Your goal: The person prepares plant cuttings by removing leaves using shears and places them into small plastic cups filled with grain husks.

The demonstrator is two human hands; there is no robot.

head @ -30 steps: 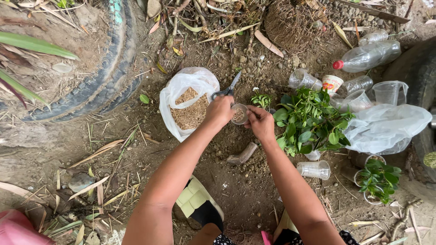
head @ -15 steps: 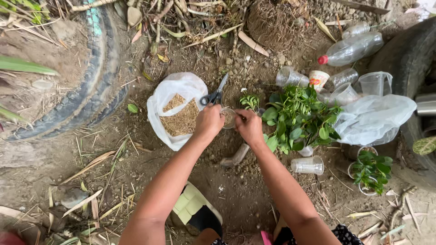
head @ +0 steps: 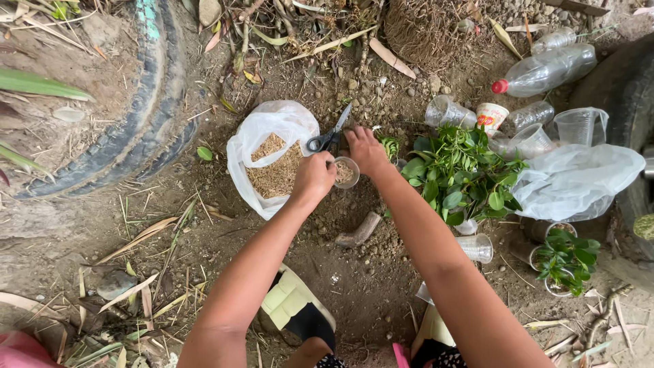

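My left hand (head: 314,176) grips a small clear plastic cup (head: 346,172) partly filled with brown husk. My right hand (head: 365,149) rests over the cup's far rim, fingers curled, touching it. Just left of the cup lies an open white plastic bag (head: 272,129) holding a pile of the same brown husk (head: 276,170). Black-handled scissors (head: 329,137) lie on the bag's right edge, close above my left hand. A bunch of green leafy cuttings (head: 460,174) lies on the soil right of my right arm.
An old tyre (head: 146,102) curves at the left. Clear bottles (head: 552,68), several plastic cups (head: 579,126) and a white bag (head: 579,180) lie at the right. A potted seedling cup (head: 562,255) and an empty cup (head: 475,247) sit lower right. A wood piece (head: 359,230) lies below my hands.
Both hands stay together at the cup beside the bag. The right hand has shifted onto the cup's far side; the view has drifted slightly.
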